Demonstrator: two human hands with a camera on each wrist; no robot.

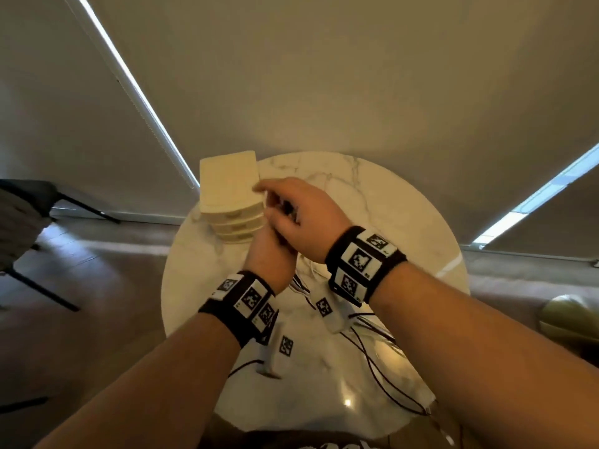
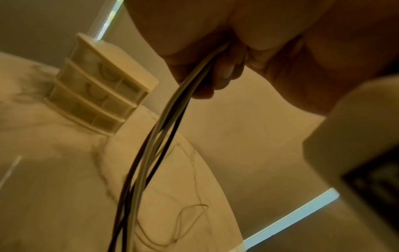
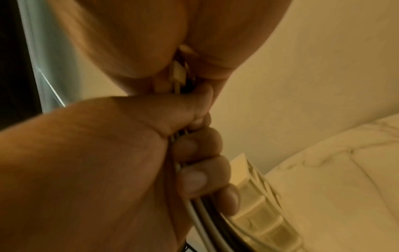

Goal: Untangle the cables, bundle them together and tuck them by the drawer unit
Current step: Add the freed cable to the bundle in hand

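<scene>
A bunch of black and white cables [image 2: 164,136] is raised above the round marble table [image 1: 405,228]. My left hand [image 1: 270,251] grips the bunch in a fist, fingers curled round it [image 3: 194,162]. Just above it, my right hand [image 1: 285,205] pinches the cables' upper ends, where a white plug [image 3: 178,73] shows between its fingers. Below the hands the cables [image 1: 303,283] hang to the tabletop in loose loops. The cream three-drawer unit [image 1: 230,196] stands at the table's back left, right beside both hands.
More black cable [image 1: 376,354] trails over the table's near right part and past its edge. A dark chair [image 1: 29,222] stands on the floor at the left. A rounded green object [image 1: 567,319] sits low at the right. Blinds close the back.
</scene>
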